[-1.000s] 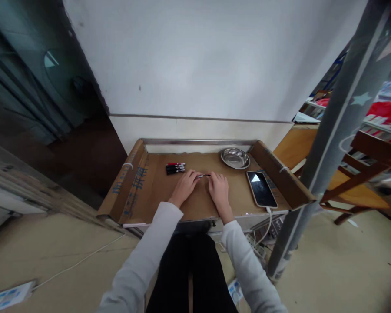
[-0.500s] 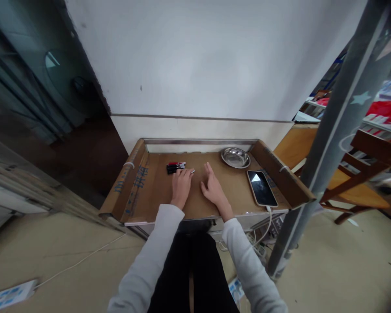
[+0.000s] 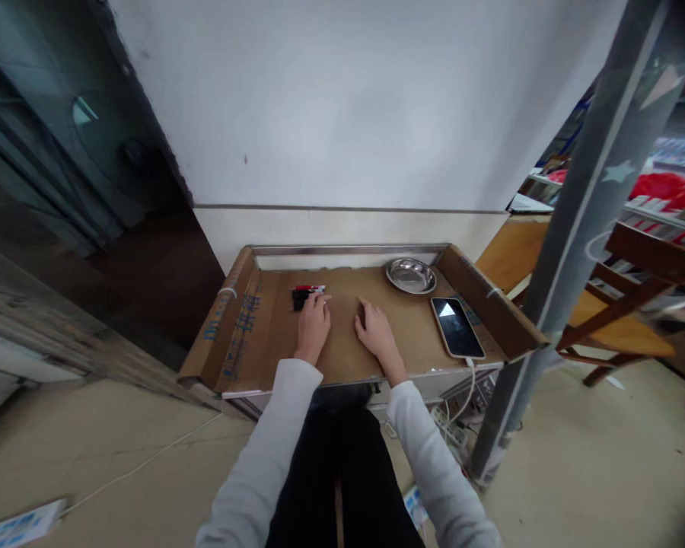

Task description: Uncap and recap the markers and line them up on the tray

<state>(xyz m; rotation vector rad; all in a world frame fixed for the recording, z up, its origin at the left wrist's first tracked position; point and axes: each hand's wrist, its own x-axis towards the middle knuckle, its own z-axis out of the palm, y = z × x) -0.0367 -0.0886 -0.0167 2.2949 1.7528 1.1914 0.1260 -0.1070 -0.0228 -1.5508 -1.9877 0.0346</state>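
Red and black pens (image 3: 308, 291) lie side by side on the cardboard-covered table (image 3: 279, 342), left of its middle. My left hand (image 3: 313, 326) is over the near side of the pens, its fingers bent down at them; what its fingertips hold, if anything, is too small to make out. To the right, my right hand (image 3: 375, 329) rests above the cardboard, fingers loosely curved with the thumb apart, and nothing in it. A round steel dish (image 3: 411, 275) sits at the back right. Nearer the right side lies a phone (image 3: 457, 329) with a white cable plugged in.
Raised cardboard flaps (image 3: 491, 303) border the table at both sides. A white wall (image 3: 342, 106) rises behind it. On the right are a grey metal post (image 3: 571, 228) and a wooden chair (image 3: 633, 304). The white cable (image 3: 469, 392) hangs over the front edge.
My left hand's fingers have drawn in over the pens, and the light pen end beside them shows less. My right hand's fingers have curled from a straighter pose. The view has shifted slightly.
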